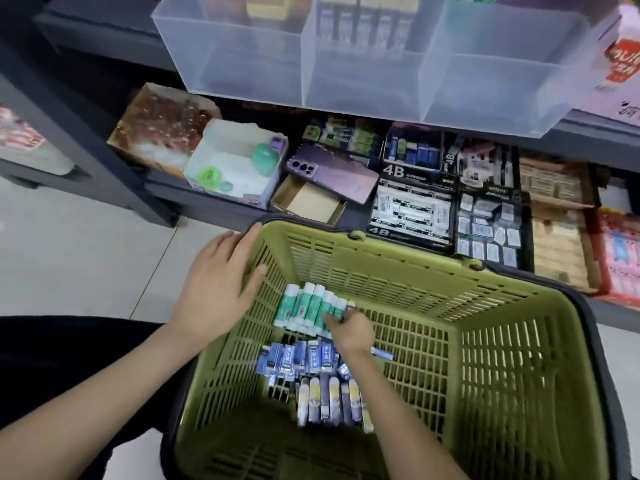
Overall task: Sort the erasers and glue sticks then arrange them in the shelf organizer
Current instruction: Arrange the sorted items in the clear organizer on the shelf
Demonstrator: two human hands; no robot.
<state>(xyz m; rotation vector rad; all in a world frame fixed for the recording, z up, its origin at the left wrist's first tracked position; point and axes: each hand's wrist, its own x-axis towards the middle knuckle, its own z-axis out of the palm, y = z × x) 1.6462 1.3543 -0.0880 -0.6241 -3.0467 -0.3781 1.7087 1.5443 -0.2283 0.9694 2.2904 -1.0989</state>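
Note:
A green plastic basket (502,341) stands on the floor below me. On its bottom lie three sorted rows: green-and-white glue sticks (304,308) at the far end, blue-wrapped erasers (298,358) in the middle, purple-and-white glue sticks (332,403) nearest me. My right hand (349,329) reaches into the basket and its fingers curl round the right end of the green-and-white row. My left hand (218,282) rests with straight fingers on the basket's left rim. A clear three-compartment shelf organizer (363,74) sits on the shelf above.
The lower shelf holds open boxes: 4B eraser boxes (412,209), white erasers (488,230), a box with green items (235,164), an empty cardboard box (311,202) with a purple phone (332,173) on it. Tiled floor lies to the left.

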